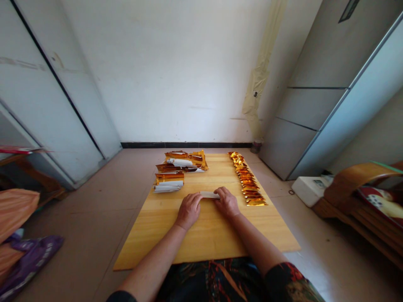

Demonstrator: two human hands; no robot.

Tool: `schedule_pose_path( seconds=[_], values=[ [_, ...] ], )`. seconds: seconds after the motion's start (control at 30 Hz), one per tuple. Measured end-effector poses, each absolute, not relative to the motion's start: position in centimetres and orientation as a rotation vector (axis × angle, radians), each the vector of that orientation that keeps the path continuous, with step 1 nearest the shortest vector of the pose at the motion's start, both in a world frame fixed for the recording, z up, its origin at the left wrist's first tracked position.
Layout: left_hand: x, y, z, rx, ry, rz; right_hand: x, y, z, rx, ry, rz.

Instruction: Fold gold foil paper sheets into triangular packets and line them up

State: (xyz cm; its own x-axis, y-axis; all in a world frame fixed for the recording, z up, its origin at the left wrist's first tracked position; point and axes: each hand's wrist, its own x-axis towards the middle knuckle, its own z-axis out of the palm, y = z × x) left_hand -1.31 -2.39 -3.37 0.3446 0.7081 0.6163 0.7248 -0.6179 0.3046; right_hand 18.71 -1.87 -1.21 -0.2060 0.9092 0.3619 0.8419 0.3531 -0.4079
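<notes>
Between my two hands, over the middle of the wooden board, lies a narrow white folded strip, perhaps paper. My left hand has its fingers closed on the strip's left end. At the right end, my right hand grips it with curled fingers. Left of my hands are gold foil sheets with white sides: a flat bundle and, behind it, a looser pile. To the right, several folded gold foil pieces overlap in a long row.
A grey refrigerator stands at the back right, beside a white box and a wooden bench. Orange and purple bags lie at the left. A white wall rises behind the board.
</notes>
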Motion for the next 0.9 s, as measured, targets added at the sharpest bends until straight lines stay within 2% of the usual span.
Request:
schedule_pose_path(
  seconds=[0.33, 0.9],
  values=[
    [-1.3, -2.2, -4.2, -2.54, -1.357, -1.184, 18.7, -1.7, -1.3, -1.445, -2.027, 0.159],
    [-1.3, -2.3, -4.0, -2.548, -1.379, -1.181, 18.5, -1.2, -2.2, -1.273, -1.82, 0.357]
  ],
)
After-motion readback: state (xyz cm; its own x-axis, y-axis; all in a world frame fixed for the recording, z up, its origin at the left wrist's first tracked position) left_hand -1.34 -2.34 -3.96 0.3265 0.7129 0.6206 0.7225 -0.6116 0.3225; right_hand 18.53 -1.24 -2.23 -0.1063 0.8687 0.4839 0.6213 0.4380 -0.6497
